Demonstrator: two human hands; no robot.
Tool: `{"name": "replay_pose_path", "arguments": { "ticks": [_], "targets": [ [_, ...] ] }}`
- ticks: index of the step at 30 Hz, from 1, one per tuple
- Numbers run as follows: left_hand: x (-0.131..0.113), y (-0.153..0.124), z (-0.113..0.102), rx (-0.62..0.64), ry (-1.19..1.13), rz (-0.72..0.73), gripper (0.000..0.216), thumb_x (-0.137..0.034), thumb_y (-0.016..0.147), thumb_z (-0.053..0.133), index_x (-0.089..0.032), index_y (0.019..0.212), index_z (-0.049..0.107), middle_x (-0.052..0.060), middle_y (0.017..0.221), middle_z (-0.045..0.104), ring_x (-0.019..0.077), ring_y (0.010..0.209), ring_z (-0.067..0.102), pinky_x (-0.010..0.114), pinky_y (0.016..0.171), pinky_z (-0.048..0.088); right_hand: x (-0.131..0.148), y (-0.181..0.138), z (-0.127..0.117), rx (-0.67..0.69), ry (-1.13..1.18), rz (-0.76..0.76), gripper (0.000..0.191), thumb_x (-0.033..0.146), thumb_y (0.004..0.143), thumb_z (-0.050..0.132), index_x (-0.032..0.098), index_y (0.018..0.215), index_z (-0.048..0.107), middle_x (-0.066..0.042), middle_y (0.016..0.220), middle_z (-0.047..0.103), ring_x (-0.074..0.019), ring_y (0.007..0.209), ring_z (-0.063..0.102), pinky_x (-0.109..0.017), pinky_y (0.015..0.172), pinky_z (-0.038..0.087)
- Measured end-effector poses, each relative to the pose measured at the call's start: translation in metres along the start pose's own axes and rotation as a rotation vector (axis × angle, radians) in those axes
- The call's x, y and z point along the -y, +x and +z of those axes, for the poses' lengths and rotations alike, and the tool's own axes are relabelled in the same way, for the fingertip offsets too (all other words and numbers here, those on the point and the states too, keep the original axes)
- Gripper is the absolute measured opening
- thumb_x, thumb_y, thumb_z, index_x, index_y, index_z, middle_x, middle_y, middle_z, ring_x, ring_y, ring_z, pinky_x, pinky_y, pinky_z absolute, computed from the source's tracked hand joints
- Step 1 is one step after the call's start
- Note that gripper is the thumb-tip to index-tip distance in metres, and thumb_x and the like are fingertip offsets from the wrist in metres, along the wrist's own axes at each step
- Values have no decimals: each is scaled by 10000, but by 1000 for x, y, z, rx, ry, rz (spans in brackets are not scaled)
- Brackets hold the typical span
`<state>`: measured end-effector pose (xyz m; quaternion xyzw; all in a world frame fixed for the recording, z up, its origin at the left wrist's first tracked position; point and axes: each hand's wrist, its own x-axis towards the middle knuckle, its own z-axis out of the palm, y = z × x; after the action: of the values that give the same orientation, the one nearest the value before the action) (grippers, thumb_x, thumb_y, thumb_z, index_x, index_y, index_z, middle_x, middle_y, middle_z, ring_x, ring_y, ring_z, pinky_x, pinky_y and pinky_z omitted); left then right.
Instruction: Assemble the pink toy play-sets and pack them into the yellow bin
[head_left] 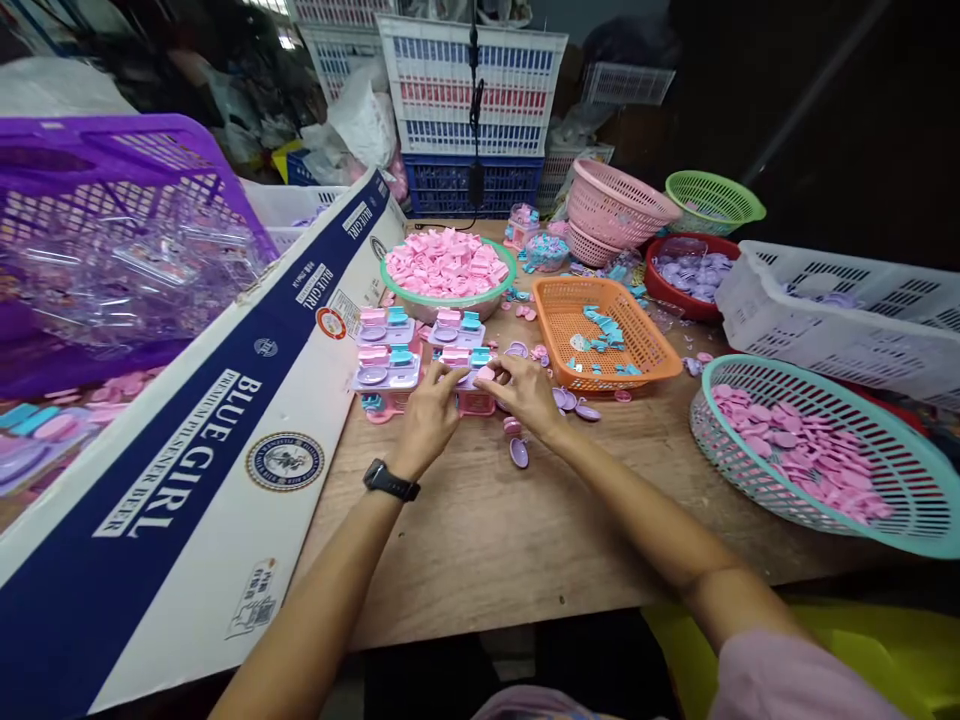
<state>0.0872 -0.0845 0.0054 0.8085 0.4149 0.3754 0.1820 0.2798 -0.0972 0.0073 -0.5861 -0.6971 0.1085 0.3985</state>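
Observation:
Both hands meet over a small pink toy unit [474, 398] at the middle of the wooden table [480, 540]. My left hand [429, 412], with a black watch on the wrist, rests its curled fingers on the unit's top. My right hand [525, 392] pinches a small pink piece [486, 373] at the same unit. Several more assembled pink, lilac and teal toy units [386, 355] stand just behind and to the left. Loose lilac oval pieces [519, 452] lie beside my right wrist.
A bowl of pink parts [447, 268], an orange tray with teal parts [600, 335], a teal basket of pink ovals [810, 450], a red bowl [694, 275] and a white crate [847, 310] ring the table. A cardboard box [225, 440] and purple crate [112, 240] stand left.

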Motion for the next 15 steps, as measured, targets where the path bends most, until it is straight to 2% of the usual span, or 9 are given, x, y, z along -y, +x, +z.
{"name": "replay_pose_path", "arguments": {
  "ticks": [4,8,11,15],
  "targets": [
    [3,11,2,187,247,-14,617,-37,847,457,-259,1392,646,96,1237,598,200,920,639,270,682,489,-1,3,11,-12,-97,15,206,344,922,760,143,936,716,-49,860,729,-165,794,658,-255,710,408],
    [6,13,0,223,290,-7,647,-18,841,452,-273,1406,637,89,1280,594,208,965,648,265,674,486,7,5,15,14,-185,101,274,411,943,727,140,904,711,-69,838,740,-179,768,672,-267,682,402],
    [9,16,-1,250,295,26,647,-9,837,456,-272,1400,637,81,1315,598,207,1001,652,268,712,504,16,12,10,42,-316,120,253,378,933,734,126,954,734,-105,855,749,-217,796,683,-288,683,408],
    [12,19,-3,312,361,69,642,-8,860,426,-277,1408,624,85,1324,606,213,1019,658,271,688,491,18,27,-5,166,-322,107,205,318,878,781,115,872,757,-116,824,743,-219,769,666,-290,663,403]
  ]
}}
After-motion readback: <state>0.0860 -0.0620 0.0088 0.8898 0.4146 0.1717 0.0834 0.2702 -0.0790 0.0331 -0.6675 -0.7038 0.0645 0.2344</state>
